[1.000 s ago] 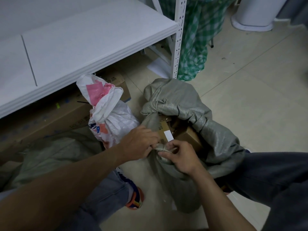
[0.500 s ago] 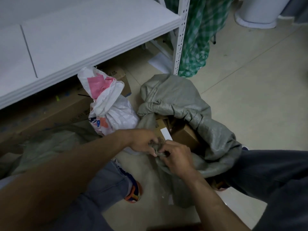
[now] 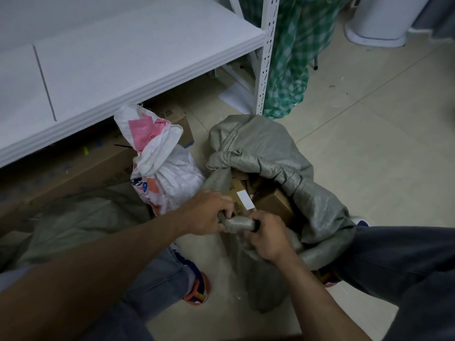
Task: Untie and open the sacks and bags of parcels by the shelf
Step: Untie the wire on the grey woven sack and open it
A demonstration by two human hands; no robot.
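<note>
Left hand [image 3: 209,215] and right hand [image 3: 267,236] each clench the twisted neck of the sack [image 3: 270,148]. Nothing legible on the box [image 3: 235,188] label [image 3: 245,199]. Earlier the hands nearly touched; now they're apart.

No text legible; dark print on long brown cardboard carton [image 3: 73,178] under white shelf [image 3: 123,57] too blurred; blue marks on white-and-pink woven plastic bag [image 3: 172,175] unreadable; white rectangular label [image 3: 245,199] on small brown cardboard box [image 3: 273,205] inside grey woven sack [image 3: 258,143]: no characters resolved.
</note>
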